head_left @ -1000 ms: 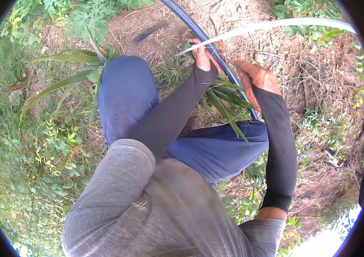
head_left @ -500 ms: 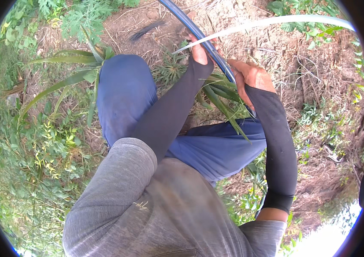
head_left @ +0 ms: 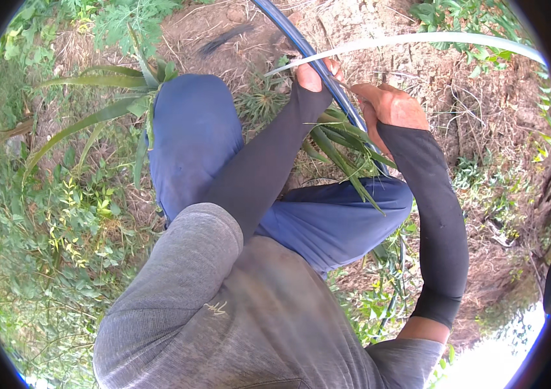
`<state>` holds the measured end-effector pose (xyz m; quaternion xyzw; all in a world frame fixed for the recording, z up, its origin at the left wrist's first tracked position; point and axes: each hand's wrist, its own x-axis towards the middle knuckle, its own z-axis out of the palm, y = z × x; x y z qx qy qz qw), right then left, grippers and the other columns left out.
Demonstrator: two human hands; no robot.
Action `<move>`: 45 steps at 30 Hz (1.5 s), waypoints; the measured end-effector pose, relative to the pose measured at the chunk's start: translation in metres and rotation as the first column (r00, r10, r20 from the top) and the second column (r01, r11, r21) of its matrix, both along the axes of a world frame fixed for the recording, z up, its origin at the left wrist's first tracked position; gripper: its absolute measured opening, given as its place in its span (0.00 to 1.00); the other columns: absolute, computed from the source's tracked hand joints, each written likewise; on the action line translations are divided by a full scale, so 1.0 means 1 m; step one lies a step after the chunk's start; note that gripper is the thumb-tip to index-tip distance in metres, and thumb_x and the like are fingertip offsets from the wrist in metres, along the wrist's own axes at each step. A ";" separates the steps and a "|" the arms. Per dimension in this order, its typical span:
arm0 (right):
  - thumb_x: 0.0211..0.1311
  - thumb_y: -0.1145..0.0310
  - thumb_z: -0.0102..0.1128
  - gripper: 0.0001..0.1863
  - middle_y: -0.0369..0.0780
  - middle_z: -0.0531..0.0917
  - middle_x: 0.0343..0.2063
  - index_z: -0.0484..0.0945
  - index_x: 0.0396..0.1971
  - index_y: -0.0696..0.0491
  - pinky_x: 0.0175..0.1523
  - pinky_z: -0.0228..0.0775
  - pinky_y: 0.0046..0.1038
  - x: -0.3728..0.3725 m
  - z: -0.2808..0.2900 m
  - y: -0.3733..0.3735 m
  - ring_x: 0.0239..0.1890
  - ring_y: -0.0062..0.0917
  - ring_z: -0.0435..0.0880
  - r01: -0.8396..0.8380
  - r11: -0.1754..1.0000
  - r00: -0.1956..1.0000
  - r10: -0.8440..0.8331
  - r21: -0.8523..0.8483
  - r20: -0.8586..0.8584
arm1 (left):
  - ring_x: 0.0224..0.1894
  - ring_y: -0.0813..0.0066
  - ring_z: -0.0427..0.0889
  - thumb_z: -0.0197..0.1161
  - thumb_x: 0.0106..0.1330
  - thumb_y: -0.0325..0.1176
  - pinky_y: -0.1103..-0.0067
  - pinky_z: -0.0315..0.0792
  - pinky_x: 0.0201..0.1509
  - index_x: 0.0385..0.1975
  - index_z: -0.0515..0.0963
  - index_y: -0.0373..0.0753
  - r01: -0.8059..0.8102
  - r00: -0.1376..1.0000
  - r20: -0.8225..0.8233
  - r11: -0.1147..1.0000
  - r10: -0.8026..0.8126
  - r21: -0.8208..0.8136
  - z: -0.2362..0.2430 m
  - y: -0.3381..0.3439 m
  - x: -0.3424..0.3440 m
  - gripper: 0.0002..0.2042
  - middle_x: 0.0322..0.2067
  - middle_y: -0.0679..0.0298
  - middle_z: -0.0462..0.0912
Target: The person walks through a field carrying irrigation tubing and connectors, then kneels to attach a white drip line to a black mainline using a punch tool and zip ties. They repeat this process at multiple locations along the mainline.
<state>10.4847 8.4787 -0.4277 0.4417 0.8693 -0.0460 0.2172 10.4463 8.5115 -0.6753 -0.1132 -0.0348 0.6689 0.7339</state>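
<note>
My left hand [head_left: 311,78] is closed around a dark pipe with a blue stripe [head_left: 285,26], which runs diagonally from the top of the view down toward my right knee. A pale narrow tube [head_left: 418,39] arches across the pipe beside these fingers. My right hand [head_left: 392,107] is closed at the pipe's right side, on a thin object too small to make out, pointing toward my left hand; some fingertips are hidden. Green spiky aloe leaves [head_left: 340,152] lie under the pipe, between my hands and my bent right leg [head_left: 340,223].
Another aloe plant [head_left: 103,110] grows beside my left knee [head_left: 194,110]. Dense weeds [head_left: 61,246] cover the left side. Dry, rough soil [head_left: 457,97] with twigs and straw lies ahead and to the right. A dark tuft [head_left: 223,40] lies on the ground above my left knee.
My right hand and forearm have shifted slightly up and to the right. The pipe and pale tube have shifted a little rightward, with my left hand still on the pipe.
</note>
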 end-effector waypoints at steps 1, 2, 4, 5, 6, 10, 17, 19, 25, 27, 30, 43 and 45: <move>0.54 0.74 0.54 0.14 0.49 0.78 0.26 0.78 0.42 0.51 0.37 0.72 0.40 0.000 0.000 0.001 0.30 0.43 0.80 -0.006 1.000 1.000 0.006 -0.006 0.001 | 0.21 0.63 0.67 0.46 0.59 0.56 0.72 0.63 0.28 0.13 0.68 0.37 0.006 1.000 0.013 1.000 -0.005 -0.019 0.000 0.000 0.001 0.26 0.14 0.59 0.66; 0.54 0.74 0.54 0.14 0.49 0.78 0.26 0.78 0.42 0.51 0.37 0.72 0.40 -0.001 -0.001 0.000 0.30 0.44 0.80 -0.007 1.000 1.000 0.007 -0.001 -0.004 | 0.21 0.62 0.67 0.46 0.59 0.56 0.72 0.63 0.28 0.12 0.68 0.37 0.012 1.000 0.028 0.999 -0.011 -0.035 0.001 0.000 0.001 0.26 0.14 0.58 0.66; 0.54 0.74 0.53 0.14 0.50 0.78 0.26 0.78 0.42 0.51 0.37 0.72 0.41 -0.001 -0.005 0.000 0.30 0.44 0.80 -0.010 1.000 1.000 0.010 0.008 -0.015 | 0.21 0.63 0.67 0.46 0.59 0.55 0.72 0.63 0.27 0.12 0.68 0.37 0.016 1.000 0.025 0.998 -0.014 -0.055 0.003 -0.001 0.000 0.26 0.14 0.58 0.67; 0.54 0.75 0.53 0.14 0.50 0.78 0.26 0.78 0.42 0.51 0.37 0.71 0.41 -0.003 -0.005 0.000 0.30 0.44 0.80 -0.001 1.000 1.000 0.001 0.001 -0.013 | 0.21 0.63 0.67 0.46 0.59 0.55 0.72 0.63 0.26 0.12 0.68 0.37 0.018 1.000 0.023 0.998 -0.016 -0.065 0.003 -0.001 0.000 0.25 0.14 0.58 0.67; 0.54 0.75 0.53 0.14 0.50 0.78 0.26 0.78 0.41 0.51 0.37 0.71 0.41 -0.005 -0.003 0.001 0.30 0.44 0.80 0.009 1.000 1.000 -0.009 -0.006 -0.010 | 0.21 0.63 0.67 0.46 0.59 0.54 0.72 0.63 0.26 0.12 0.68 0.37 0.019 1.000 0.025 0.997 -0.017 -0.070 0.004 -0.001 -0.001 0.25 0.14 0.59 0.67; 0.54 0.76 0.53 0.13 0.51 0.78 0.26 0.78 0.40 0.52 0.37 0.71 0.41 -0.004 -0.003 0.003 0.30 0.44 0.80 0.053 0.999 0.998 -0.053 -0.007 -0.031 | 0.21 0.64 0.67 0.47 0.59 0.53 0.71 0.63 0.24 0.13 0.68 0.38 0.043 0.998 0.054 0.996 -0.039 -0.076 0.005 -0.002 -0.001 0.24 0.14 0.60 0.67; 0.53 0.77 0.53 0.13 0.50 0.79 0.26 0.78 0.40 0.52 0.37 0.71 0.41 -0.009 -0.005 0.006 0.31 0.44 0.80 0.055 0.998 0.998 -0.056 -0.018 -0.034 | 0.21 0.65 0.68 0.48 0.60 0.51 0.72 0.63 0.26 0.12 0.68 0.37 -0.014 0.995 0.100 0.999 0.019 -0.049 -0.007 0.004 0.004 0.23 0.15 0.58 0.69; 0.53 0.76 0.53 0.13 0.50 0.79 0.26 0.78 0.40 0.52 0.37 0.71 0.41 -0.010 -0.006 0.007 0.31 0.44 0.80 0.047 0.998 0.999 -0.046 -0.030 0.015 | 0.21 0.65 0.68 0.47 0.60 0.50 0.72 0.63 0.27 0.12 0.68 0.37 -0.032 0.994 0.107 0.999 0.034 -0.020 -0.011 0.004 0.005 0.23 0.16 0.58 0.70; 0.53 0.75 0.54 0.13 0.49 0.78 0.24 0.78 0.40 0.52 0.36 0.72 0.40 -0.015 -0.004 0.007 0.29 0.44 0.80 0.012 0.999 0.999 -0.010 -0.038 0.051 | 0.21 0.64 0.66 0.46 0.60 0.53 0.71 0.63 0.27 0.11 0.67 0.37 0.014 0.996 0.085 0.999 -0.011 -0.036 -0.009 0.001 0.006 0.25 0.17 0.58 0.69; 0.53 0.75 0.54 0.13 0.48 0.78 0.24 0.78 0.39 0.51 0.35 0.72 0.40 -0.012 -0.007 0.009 0.28 0.44 0.80 -0.063 0.998 0.998 0.063 -0.017 0.019 | 0.21 0.65 0.65 0.45 0.59 0.54 0.71 0.62 0.25 0.11 0.66 0.37 0.018 0.998 0.069 1.000 -0.016 -0.022 -0.008 0.000 0.004 0.25 0.17 0.58 0.69; 0.51 0.75 0.53 0.13 0.48 0.77 0.23 0.78 0.38 0.50 0.33 0.73 0.39 -0.021 -0.007 0.014 0.27 0.42 0.80 -0.213 0.977 0.971 0.212 -0.003 0.109 | 0.20 0.65 0.64 0.44 0.58 0.55 0.71 0.60 0.22 0.11 0.66 0.38 -0.012 0.999 0.033 1.000 0.012 0.001 -0.008 0.000 0.000 0.26 0.16 0.59 0.67; 0.46 0.77 0.53 0.09 0.53 0.78 0.20 0.78 0.30 0.56 0.36 0.74 0.37 -0.065 -0.005 0.033 0.29 0.42 0.82 0.194 0.956 0.941 -0.119 -0.218 0.315 | 0.19 0.62 0.70 0.46 0.61 0.50 0.70 0.67 0.27 0.16 0.71 0.37 -0.005 0.997 0.079 0.992 0.015 -0.128 -0.020 0.007 0.006 0.22 0.15 0.56 0.72; 0.55 0.74 0.50 0.12 0.52 0.78 0.20 0.79 0.39 0.53 0.38 0.74 0.38 -0.042 -0.014 0.036 0.28 0.40 0.81 0.120 0.975 0.965 -0.070 -0.186 0.252 | 0.20 0.62 0.72 0.47 0.61 0.48 0.68 0.68 0.28 0.18 0.71 0.36 -0.027 0.989 0.139 0.990 0.047 -0.137 -0.014 0.012 0.011 0.20 0.15 0.56 0.72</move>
